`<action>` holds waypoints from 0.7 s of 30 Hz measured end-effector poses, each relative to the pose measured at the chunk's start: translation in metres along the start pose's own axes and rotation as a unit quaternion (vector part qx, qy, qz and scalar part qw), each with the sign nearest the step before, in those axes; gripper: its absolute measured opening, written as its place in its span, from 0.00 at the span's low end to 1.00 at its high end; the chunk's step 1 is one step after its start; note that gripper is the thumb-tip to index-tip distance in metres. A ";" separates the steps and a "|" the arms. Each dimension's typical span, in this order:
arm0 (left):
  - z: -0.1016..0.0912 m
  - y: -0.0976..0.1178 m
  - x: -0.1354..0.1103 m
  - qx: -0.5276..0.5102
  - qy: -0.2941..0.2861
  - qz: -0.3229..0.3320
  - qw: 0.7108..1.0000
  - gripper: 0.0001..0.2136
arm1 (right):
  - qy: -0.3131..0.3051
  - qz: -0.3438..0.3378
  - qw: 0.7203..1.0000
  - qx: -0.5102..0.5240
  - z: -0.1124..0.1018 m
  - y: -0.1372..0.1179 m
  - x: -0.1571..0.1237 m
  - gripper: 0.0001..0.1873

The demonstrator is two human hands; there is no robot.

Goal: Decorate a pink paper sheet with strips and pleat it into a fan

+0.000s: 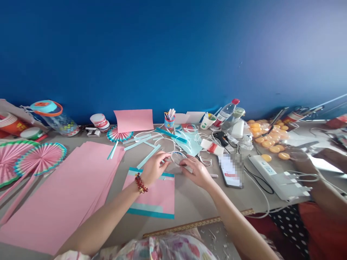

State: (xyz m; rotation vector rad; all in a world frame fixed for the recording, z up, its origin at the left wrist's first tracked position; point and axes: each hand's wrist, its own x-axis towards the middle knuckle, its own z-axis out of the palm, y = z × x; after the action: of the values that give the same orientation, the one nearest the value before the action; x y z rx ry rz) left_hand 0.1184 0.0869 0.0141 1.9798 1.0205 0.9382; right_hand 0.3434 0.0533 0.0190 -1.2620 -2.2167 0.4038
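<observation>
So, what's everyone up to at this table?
One person is holding a thin pale ring, perhaps a roll of tape, between the fingertips of the left hand and right hand. Just below, partly behind the left wrist, a pink sheet edged with teal bands lies on the table. A stack of larger pink paper and pleated fans are off to the left. Someone else's arm reaches in at the right.
</observation>
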 end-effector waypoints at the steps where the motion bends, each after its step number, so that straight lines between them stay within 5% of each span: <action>1: 0.000 0.001 0.002 -0.004 -0.004 0.008 1.000 0.07 | -0.003 -0.007 1.000 0.012 -0.002 -0.005 0.001 0.04; 9: -0.014 0.013 -0.005 -0.055 -0.023 0.029 0.998 0.04 | -0.014 0.004 0.997 0.077 -0.006 -0.028 -0.003 0.03; 21: -0.018 0.029 -0.024 -0.104 -0.028 -0.027 0.994 0.03 | 0.024 0.172 0.960 0.219 0.012 -0.042 -0.009 0.04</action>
State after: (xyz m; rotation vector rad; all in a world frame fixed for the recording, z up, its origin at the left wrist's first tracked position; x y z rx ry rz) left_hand 0.1034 0.0580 0.0406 1.7874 0.9015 0.9158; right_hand 0.3107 0.0242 0.0276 -1.3811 -1.7304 0.9314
